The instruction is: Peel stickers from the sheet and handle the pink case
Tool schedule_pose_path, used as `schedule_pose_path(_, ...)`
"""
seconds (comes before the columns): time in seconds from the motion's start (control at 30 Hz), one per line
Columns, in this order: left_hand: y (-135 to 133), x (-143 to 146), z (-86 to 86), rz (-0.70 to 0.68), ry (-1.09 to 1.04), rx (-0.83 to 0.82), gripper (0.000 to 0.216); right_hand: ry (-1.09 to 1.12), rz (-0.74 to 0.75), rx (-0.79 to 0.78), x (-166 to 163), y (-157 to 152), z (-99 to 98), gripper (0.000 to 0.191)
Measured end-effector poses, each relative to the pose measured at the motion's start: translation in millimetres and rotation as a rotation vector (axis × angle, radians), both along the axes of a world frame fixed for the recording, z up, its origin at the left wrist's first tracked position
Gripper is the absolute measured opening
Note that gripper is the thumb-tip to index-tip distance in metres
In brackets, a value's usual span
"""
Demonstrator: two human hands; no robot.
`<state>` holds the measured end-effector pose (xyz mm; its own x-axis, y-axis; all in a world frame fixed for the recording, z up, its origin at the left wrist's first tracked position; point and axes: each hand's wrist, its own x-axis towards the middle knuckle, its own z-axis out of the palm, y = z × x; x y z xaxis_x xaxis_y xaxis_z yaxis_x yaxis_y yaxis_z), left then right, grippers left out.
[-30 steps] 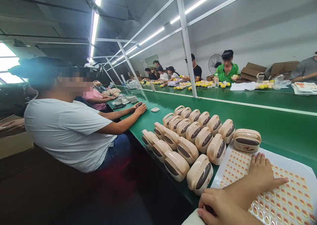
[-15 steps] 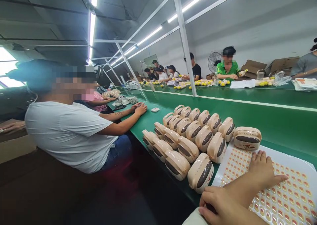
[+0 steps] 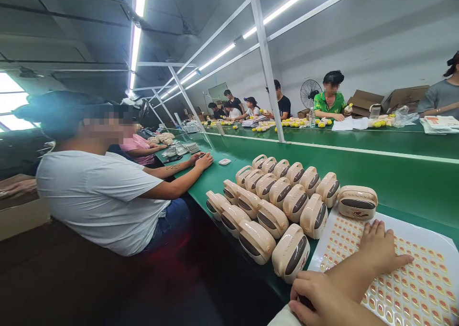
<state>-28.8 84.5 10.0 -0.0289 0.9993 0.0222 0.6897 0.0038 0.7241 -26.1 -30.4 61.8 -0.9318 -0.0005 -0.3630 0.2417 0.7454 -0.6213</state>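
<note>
My left hand (image 3: 377, 247) lies palm down with its fingers stretched out on a white sheet of small orange-and-gold stickers (image 3: 418, 278). Its fingertips are just below a beige, handled plastic case with a dark oval panel (image 3: 357, 202), which stands on the sheet's far corner. Crossing over the left forearm, my right hand (image 3: 317, 292) has its fingers curled towards its thumb. A dark patch shows between them, and I cannot make out whether it is a held thing. Nearest to that hand stands another beige case (image 3: 291, 253) with a red print.
Several rows of beige cases (image 3: 265, 216) stand on the green table (image 3: 405, 182) to the left. A co-worker in a white shirt (image 3: 96, 192) sits further along. A white post (image 3: 266, 63) rises beyond the cases. Other people work across the table among yellow-and-cream items (image 3: 294, 122).
My hands stay in practically the same pose. The view has shifted slightly. Across the table, the co-worker in green has lowered the item in their hand.
</note>
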Motion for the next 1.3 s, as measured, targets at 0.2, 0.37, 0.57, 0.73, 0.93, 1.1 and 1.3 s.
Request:
schedule_pose_path(0.2, 1, 0, -1.0, 0.001, 0.001, -0.018, 0.089, 0.055, 0.005, -0.029, 3, -1, -8.0, 0.021)
schedule_pose_path(0.37, 3, 1, -1.9, -0.001, 0.020, -0.026, 0.087, 0.082, 0.004, -0.038, 3, 1, -18.2, 0.023)
schedule_pose_path(0.57, 1, 1, -3.5, -0.002, 0.031, -0.037, 0.083, 0.180, 0.035, -0.042, -2, 5, -38.5, 0.022)
schedule_pose_path(0.73, 4, 1, -7.8, -0.012, 0.055, -0.023, 0.082, 0.159, 0.006, -0.054, 0, 4, -31.0, 0.020)
schedule_pose_path(0.93, 3, 1, -5.8, -0.025, 0.043, -0.022, 0.078, 0.113, -0.011, -0.055, 1, 1, -14.8, 0.020)
schedule_pose_path(1.1, 2, 2, -5.2, -0.022, 0.058, -0.035, 0.074, 0.128, -0.019, -0.053, -1, 3, -16.7, 0.020)
schedule_pose_path(1.3, 1, 1, -8.9, -0.007, 0.017, -0.008, 0.077, 0.162, -0.002, -0.042, -1, 3, -28.8, 0.021)
